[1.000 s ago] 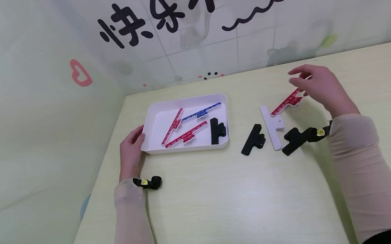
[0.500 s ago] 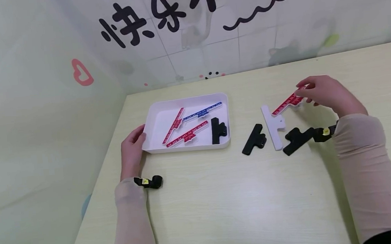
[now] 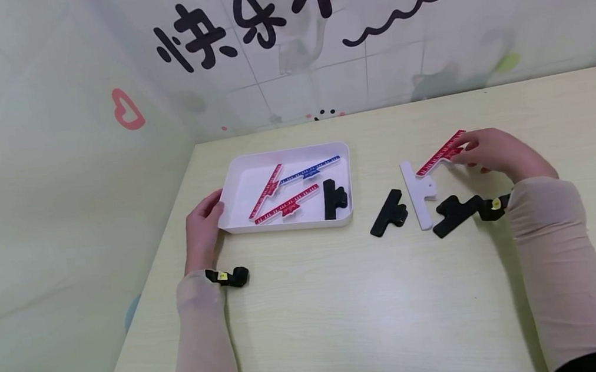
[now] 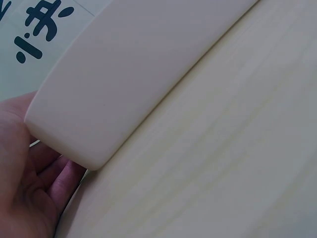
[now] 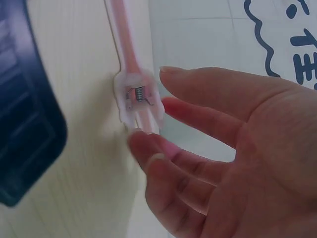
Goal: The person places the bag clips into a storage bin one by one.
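Observation:
In the head view my left hand [image 3: 202,230] holds the left end of a white tray [image 3: 275,228]; the left wrist view shows fingers around the tray's corner [image 4: 84,119]. Inside the tray lie two red ruler clips [image 3: 265,192], a blue ruler clip [image 3: 310,171] and a black clip [image 3: 334,199]. At the right, my right hand [image 3: 497,151] is at another red ruler clip [image 3: 439,155] on the table. Seen from the right wrist, its fingers curve loosely beside that clip's spring part [image 5: 138,96], with the thumb apart from it. Whether the other fingertips touch is unclear.
Between tray and right hand, a black clip [image 3: 388,213], a white clip [image 3: 417,196] and another black clip [image 3: 455,215] lie on the pale wooden table [image 3: 351,311]. A printed cloth [image 3: 321,83] hangs behind the table; a pale cloth [image 3: 65,200] hangs at the left.
My right hand has come down from above the far end of the red ruler clip to its middle part. The left hand and tray stay in place.

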Demonstrator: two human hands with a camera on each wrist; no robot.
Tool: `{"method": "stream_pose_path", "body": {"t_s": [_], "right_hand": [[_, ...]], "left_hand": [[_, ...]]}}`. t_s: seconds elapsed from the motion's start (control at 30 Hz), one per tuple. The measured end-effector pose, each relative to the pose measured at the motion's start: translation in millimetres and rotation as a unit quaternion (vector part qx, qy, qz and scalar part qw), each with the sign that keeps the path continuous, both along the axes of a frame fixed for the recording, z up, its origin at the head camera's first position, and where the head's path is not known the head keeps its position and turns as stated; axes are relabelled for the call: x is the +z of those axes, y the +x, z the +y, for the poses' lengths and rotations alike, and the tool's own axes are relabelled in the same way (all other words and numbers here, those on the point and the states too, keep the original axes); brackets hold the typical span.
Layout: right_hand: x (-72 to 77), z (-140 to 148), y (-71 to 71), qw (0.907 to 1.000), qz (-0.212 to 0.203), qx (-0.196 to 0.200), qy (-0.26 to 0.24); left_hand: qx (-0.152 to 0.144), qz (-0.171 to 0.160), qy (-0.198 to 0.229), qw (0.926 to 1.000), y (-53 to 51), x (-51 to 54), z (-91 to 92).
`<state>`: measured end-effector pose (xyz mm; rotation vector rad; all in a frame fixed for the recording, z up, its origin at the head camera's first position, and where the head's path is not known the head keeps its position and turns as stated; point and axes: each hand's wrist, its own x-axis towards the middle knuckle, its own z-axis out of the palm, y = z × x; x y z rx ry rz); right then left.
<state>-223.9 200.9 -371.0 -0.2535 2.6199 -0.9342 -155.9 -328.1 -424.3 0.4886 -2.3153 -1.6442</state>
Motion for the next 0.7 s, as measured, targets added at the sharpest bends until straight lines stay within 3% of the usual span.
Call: {"method": "stream_pose_path", "body": {"t_s": [0.13, 0.7], "right_hand": [[-0.9, -2.3, 0.6, 0.9999, -0.007, 0.007, -0.005], [-8.9, -8.7, -2.7, 0.9991, 0.039, 0.000, 0.015]], "left_hand": [[-0.001, 0.000, 0.000, 1.0000, 0.4, -0.2, 0.3], [-0.002, 0.001, -0.002, 1.0000, -1.7, -2.6, -1.0]]}}
